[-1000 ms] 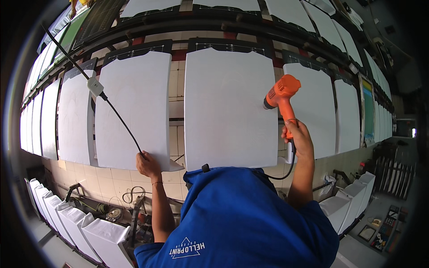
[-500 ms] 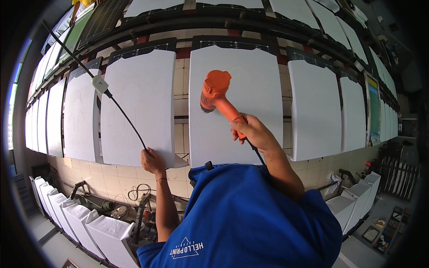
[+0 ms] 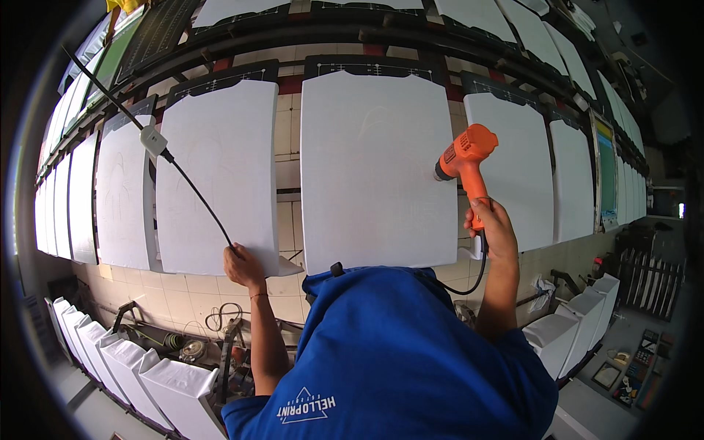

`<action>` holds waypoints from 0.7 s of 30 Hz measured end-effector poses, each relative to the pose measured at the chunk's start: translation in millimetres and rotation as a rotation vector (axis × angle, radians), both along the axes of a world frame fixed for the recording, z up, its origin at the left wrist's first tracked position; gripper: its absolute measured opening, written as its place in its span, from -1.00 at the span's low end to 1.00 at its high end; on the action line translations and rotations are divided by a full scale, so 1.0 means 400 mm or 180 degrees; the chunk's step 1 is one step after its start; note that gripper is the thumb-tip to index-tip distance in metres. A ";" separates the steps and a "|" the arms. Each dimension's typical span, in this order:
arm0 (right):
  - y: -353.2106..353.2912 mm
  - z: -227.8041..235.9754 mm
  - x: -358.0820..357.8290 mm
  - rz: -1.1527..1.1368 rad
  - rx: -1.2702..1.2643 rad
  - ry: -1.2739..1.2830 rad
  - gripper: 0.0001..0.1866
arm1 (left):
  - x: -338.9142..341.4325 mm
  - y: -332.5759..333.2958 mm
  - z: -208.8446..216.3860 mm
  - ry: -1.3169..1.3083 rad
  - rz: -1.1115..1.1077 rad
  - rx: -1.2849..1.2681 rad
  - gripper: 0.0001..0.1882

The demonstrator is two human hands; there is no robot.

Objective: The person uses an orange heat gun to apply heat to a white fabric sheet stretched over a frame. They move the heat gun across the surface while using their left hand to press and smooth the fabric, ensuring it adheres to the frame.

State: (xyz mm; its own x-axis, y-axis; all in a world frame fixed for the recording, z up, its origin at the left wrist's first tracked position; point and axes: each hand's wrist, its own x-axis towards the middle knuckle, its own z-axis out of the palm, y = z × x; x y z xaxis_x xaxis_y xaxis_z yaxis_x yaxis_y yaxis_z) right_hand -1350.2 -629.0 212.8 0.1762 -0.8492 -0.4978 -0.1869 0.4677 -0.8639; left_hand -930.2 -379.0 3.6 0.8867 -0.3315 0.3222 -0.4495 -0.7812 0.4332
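Observation:
An orange heat gun (image 3: 466, 158) is gripped by its handle in my right hand (image 3: 493, 226), its dark nozzle pointing left over the right edge of the middle white-covered board (image 3: 378, 176). From the handle's base its black cord loops down toward my blue shirt. My left hand (image 3: 243, 265) is closed around a black cable (image 3: 196, 192) near the lower right corner of the white-covered board to the left (image 3: 216, 169). That cable runs up and left to a white plug connector (image 3: 153, 140).
More white-covered boards (image 3: 510, 169) line the row on both sides. A dark rail (image 3: 308, 37) crosses behind them. Behind me stand further white boards (image 3: 180, 378), with machinery and hoses (image 3: 194, 348) by the tiled floor. A framed screen (image 3: 606, 169) is at the right.
My right hand has swung the heat gun right, from over the middle board to its right edge. My left hand still holds the cable; the view has shifted slightly.

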 end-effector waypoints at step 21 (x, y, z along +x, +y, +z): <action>0.043 -0.017 0.254 0.1339 0.0398 -0.0634 -0.64 | 0.006 0.007 -0.013 -0.0001 0.0071 0.0097 -0.71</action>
